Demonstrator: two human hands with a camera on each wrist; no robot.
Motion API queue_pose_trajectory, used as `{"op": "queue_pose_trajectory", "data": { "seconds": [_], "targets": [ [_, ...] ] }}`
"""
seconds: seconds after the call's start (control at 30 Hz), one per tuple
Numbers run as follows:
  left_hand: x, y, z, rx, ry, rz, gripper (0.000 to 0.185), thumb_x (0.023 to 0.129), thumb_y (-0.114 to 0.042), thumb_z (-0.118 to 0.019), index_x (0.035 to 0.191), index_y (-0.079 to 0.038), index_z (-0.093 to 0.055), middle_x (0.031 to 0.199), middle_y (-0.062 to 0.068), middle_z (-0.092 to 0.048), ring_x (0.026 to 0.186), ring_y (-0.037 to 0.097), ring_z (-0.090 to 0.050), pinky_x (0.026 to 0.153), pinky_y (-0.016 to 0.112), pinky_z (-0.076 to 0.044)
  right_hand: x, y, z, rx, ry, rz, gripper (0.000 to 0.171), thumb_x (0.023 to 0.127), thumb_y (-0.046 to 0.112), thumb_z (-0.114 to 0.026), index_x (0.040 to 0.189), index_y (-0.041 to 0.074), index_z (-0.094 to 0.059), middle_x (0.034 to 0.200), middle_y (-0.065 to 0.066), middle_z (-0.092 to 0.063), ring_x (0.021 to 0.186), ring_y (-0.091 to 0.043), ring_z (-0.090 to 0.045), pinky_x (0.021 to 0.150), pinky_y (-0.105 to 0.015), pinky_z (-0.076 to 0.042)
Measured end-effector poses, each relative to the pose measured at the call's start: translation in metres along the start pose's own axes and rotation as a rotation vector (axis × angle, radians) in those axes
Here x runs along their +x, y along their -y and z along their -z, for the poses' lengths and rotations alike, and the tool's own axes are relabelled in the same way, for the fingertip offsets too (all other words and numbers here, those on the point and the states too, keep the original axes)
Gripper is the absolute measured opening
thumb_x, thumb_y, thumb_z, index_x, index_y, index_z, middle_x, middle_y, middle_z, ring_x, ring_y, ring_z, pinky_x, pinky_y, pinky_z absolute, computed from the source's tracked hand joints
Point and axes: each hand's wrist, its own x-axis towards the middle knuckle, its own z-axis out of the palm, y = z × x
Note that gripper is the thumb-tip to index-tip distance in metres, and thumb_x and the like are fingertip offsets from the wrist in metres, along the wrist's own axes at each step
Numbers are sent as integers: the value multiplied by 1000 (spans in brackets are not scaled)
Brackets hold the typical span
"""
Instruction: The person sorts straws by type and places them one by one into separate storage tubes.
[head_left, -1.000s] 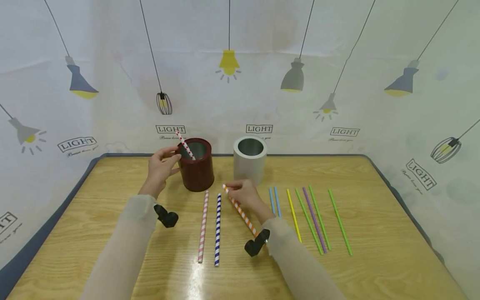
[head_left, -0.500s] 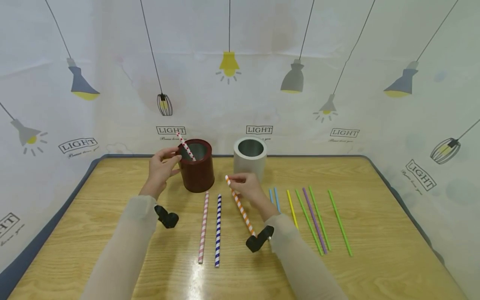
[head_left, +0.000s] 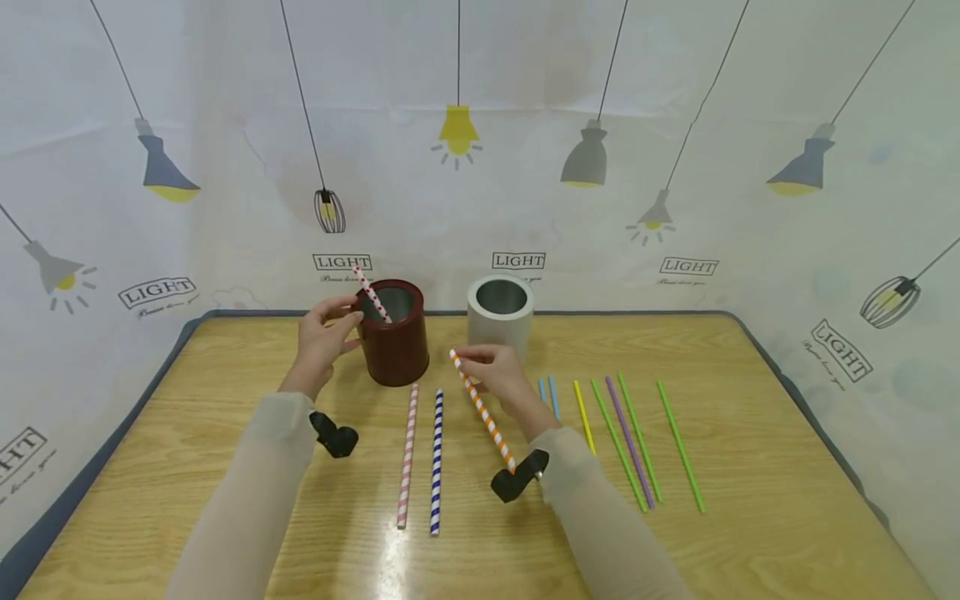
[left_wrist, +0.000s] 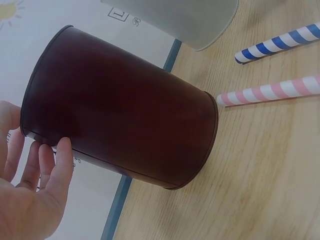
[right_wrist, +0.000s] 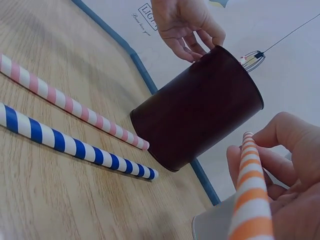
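Observation:
My right hand [head_left: 497, 377] pinches an orange-and-white striped paper straw [head_left: 486, 417] near its far end, between thumb and fingers. The straw slants toward my right wrist, raised over the table. My left hand [head_left: 317, 343] holds the left side of a dark red canister [head_left: 393, 354], with the thumb at its rim and the fingertips against its wall, as the left wrist view shows. Leaning inside that canister, a white straw with red dots [head_left: 369, 287] sticks out over the rim. Behind my right hand stands a white canister [head_left: 480, 325], its lower part partly hidden.
A pink-and-white straw [head_left: 407, 458] and a blue-and-white straw [head_left: 437, 467] lie between my arms on the wooden table [head_left: 322, 533]. To the right lie thin straws: light blue [head_left: 553, 396], yellow [head_left: 583, 417], purple [head_left: 628, 437] and several green [head_left: 681, 446]. A printed cloth backdrop surrounds the table.
My right hand has lifted the orange-and-white straw off the table and moved it slightly forward, then held nearly still as the straw's near end shifted slightly. My left hand stays at the dark red canister.

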Motion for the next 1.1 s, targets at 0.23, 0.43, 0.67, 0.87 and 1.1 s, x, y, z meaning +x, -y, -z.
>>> {"op": "queue_pose_trajectory", "data": {
  "seconds": [0.23,0.43,0.67,0.87,1.1],
  "targets": [
    [0,0,0,10,2,-12,38,89,-12,-58,126,-7,-52,107,2,-44,92,12,-51,74,31,-53,-1,-2,2,-4,7,-22,30,86,5,-60,115,-3,-62,106,-13,-63,80,-12,-56,64,-30,-53],
    [1,1,0,11,3,-11,39,89,-13,-58,127,-7,-52,107,1,-44,92,12,-52,75,31,-53,-3,1,4,-3,21,-13,32,86,5,-58,117,-3,-60,107,-14,-61,83,-14,-55,66,-33,-53],
    [-1,-1,0,19,-4,-9,39,89,-12,-58,127,-7,-52,107,2,-44,91,12,-51,77,33,-53,1,1,5,43,31,-2,34,84,1,-57,118,-3,-59,101,-9,-61,80,-15,-55,65,-37,-54],
    [-1,0,0,20,-7,-5,38,88,-12,-58,126,-8,-53,107,2,-45,93,15,-52,75,33,-53,3,5,5,90,30,22,37,82,-3,-55,119,-6,-57,98,-10,-59,75,-14,-55,63,-39,-55],
    [-1,0,0,26,-2,-14,38,89,-13,-58,126,-8,-53,108,2,-45,93,14,-52,77,34,-53,6,12,5,138,28,28,36,84,-4,-55,119,-5,-56,100,-16,-62,82,-23,-60,59,-34,-55]
  ]
}}
